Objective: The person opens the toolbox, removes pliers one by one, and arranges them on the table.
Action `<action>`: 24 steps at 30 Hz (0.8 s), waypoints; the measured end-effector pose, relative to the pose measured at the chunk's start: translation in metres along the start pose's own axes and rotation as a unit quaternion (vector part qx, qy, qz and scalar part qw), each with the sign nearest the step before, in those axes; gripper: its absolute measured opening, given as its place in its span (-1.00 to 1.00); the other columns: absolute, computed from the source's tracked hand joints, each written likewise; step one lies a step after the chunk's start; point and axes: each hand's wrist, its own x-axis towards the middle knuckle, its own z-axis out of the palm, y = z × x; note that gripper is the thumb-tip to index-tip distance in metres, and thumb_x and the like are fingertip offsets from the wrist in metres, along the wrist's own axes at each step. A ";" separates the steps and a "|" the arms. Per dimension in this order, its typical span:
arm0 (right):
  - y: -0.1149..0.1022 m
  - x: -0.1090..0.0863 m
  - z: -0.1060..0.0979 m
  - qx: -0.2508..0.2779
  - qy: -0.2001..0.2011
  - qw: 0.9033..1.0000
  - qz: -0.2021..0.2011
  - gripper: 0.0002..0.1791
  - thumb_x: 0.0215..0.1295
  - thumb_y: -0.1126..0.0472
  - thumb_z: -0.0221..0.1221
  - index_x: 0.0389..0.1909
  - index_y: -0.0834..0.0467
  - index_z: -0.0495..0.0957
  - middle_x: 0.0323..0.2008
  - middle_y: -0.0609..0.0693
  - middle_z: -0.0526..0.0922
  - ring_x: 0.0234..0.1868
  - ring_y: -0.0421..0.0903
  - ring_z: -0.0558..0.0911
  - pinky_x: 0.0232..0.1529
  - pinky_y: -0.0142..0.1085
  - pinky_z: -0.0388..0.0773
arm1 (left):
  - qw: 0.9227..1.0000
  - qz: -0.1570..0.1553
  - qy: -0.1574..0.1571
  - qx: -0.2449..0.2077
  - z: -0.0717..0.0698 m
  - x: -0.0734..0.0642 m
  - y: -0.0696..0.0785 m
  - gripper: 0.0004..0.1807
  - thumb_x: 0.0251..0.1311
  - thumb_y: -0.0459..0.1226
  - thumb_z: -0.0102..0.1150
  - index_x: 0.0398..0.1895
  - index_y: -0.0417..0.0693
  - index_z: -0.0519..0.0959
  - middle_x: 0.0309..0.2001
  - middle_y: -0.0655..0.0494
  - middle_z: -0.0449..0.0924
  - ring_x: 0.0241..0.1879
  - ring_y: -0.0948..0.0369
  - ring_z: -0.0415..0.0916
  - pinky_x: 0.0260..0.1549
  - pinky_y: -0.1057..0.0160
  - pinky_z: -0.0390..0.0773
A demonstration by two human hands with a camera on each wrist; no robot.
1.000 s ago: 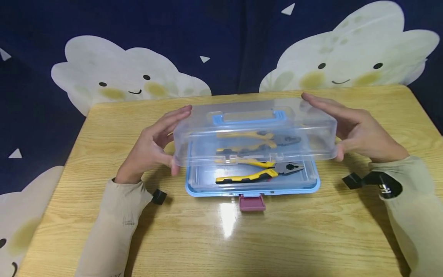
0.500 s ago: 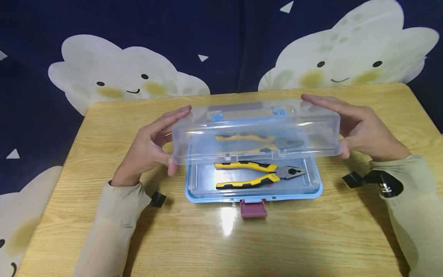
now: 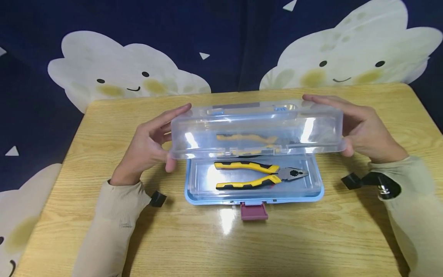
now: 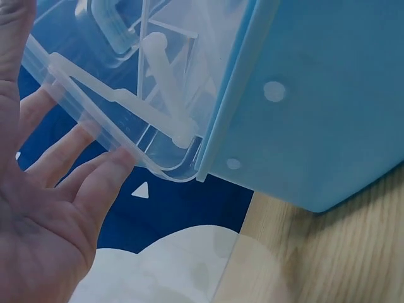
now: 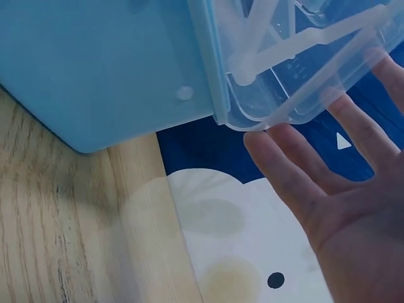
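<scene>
Left grip (image 3: 142, 152) and right grip (image 3: 367, 132) hold the clear toolbox lid (image 3: 249, 125) at its nine and three o'clock ends, raised. Yellow-and-black combination pliers (image 3: 273, 179) lie in the blue toolbox base (image 3: 297, 199) on the desk (image 3: 294, 246), nose towards three o'clock.

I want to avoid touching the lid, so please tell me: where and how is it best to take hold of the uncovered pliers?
Probably best round both yellow-and-black handles, where they converge by the jaws, reaching down from the near side. The combination pliers lie flat with handles spread and jaws pointing right, while the tilted clear lid overhangs the far part of the toolbox.
</scene>
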 end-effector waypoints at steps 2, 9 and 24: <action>0.001 0.000 0.000 0.002 0.002 1.000 -0.005 0.22 -0.21 0.08 0.68 0.47 0.44 0.27 0.56 0.21 0.32 0.51 0.10 0.34 0.32 -0.42 0.54 | 1.000 -0.003 0.005 -0.002 0.000 0.001 0.000 0.38 -0.65 0.24 0.63 0.50 -0.05 0.41 0.51 -0.10 0.40 0.31 0.12 0.59 0.22 0.30 0.66; 0.003 0.003 0.002 -0.041 0.013 0.999 -0.027 0.17 -0.12 -0.06 0.65 0.44 0.44 0.33 0.48 0.21 0.43 0.42 0.09 0.44 0.25 -0.46 0.56 | 1.000 0.001 0.021 -0.005 0.000 0.002 -0.003 0.34 -0.58 0.29 0.57 0.49 -0.06 0.43 0.51 -0.09 0.41 0.30 0.14 0.59 0.21 0.35 0.65; 0.011 0.000 0.004 -0.100 0.076 0.990 -0.065 -0.16 0.20 -0.05 0.48 0.33 0.40 0.48 0.35 0.05 0.61 0.23 -0.09 0.60 0.20 -0.51 0.53 | 0.999 0.025 0.036 0.008 0.001 0.004 -0.006 0.29 -0.40 0.39 0.49 0.50 -0.05 0.42 0.48 -0.02 0.45 0.30 0.16 0.59 0.22 0.37 0.63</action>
